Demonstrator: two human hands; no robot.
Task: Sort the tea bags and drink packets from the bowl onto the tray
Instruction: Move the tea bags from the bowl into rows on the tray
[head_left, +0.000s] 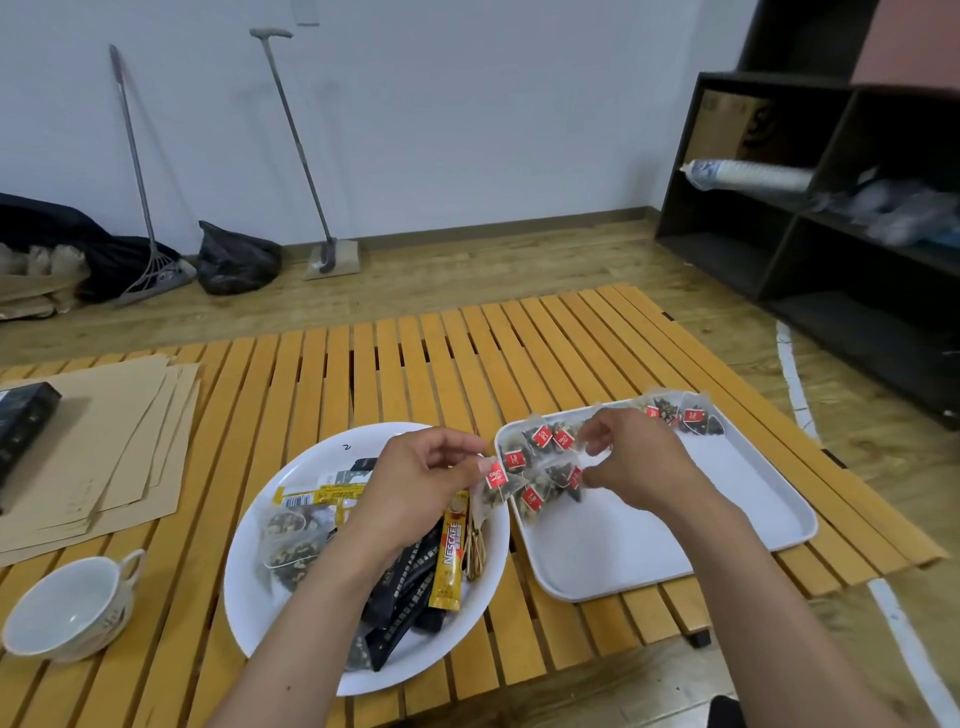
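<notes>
Fingers (457, 452) of the left hand (415, 483) pinch a tea bag (500, 486) by its top; it hangs over the gap between bowl (291, 639) and tray (727, 525). Right hand (639, 462) sits over the tray's far left corner, fingers curled and pinching at the tea bags (545, 457) there; exactly which one, cannot tell, the hand covers them. Red tags carry white script, too small to read. More tea bags (685, 418) along the tray's far edge, partly hidden behind the right hand. In the bowl: gold packet (451, 556) reading "NESCAFE", long axis near to far, slightly tilted; yellow packet (317, 498) with a barcode, lying left-right; black packets (405, 597) with unreadable print, partly under the left forearm; clear tea bag (288, 545) at left. Cup (67, 608) on the slatted desk (415, 353), near left. Brown paper sheets (104, 457) and a dark box (23, 426), cut off by the left edge.
</notes>
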